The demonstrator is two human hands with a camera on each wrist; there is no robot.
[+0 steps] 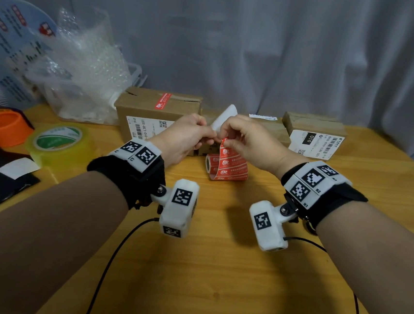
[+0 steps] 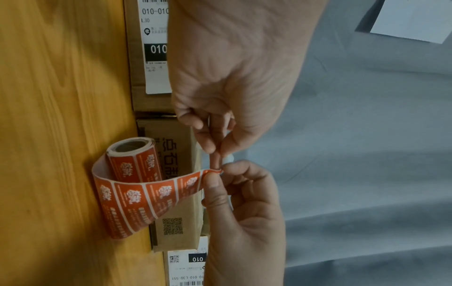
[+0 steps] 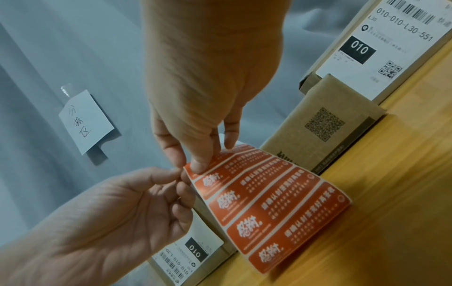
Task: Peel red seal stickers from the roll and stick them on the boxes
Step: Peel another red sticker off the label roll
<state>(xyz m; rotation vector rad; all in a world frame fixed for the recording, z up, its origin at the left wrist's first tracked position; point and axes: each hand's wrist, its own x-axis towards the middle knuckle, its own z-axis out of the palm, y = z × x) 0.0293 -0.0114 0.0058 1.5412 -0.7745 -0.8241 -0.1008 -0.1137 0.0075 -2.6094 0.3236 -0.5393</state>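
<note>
Roll (image 1: pixel 226 167) of red stickers lies on its side on the table (image 1: pixel 215 271), just in front of the boxes, core axis running left-right in the head view, open core end facing the left side. A strip (image 2: pixel 146 195) of backing paper with several stickers is unwound and arcs up from the roll to both hands; each sticker's long axis runs across the strip, parallel to the core. Left hand (image 1: pixel 185 137) and right hand (image 1: pixel 248 140) meet at the strip's free top end, above the roll. Right hand: thumb and fingertips pinch the top edge of the strip, thumb (image 3: pixel 199 160) pressed on the printed face. Left hand: thumb and forefinger (image 2: pixel 216 160) pinch at the corner of the end sticker, other fingers curled; can't tell if the sticker has lifted off the backing. White backing tail (image 1: pixel 223 119) sticks up behind the hands. Three boxes in a row at the back edge: left box (image 1: pixel 151 116) carries a red sticker (image 1: pixel 163 101) across its top seam, long axis front-to-back; middle box (image 3: pixel 325 123), brown with a QR code, sits right behind the roll; right box (image 1: pixel 314 134) has a white shipping label. Off to the left: tape roll (image 1: pixel 60 142), orange ring (image 1: pixel 5 127), bubble wrap (image 1: pixel 83 69). Grey curtain (image 1: pixel 262 48) behind.
</note>
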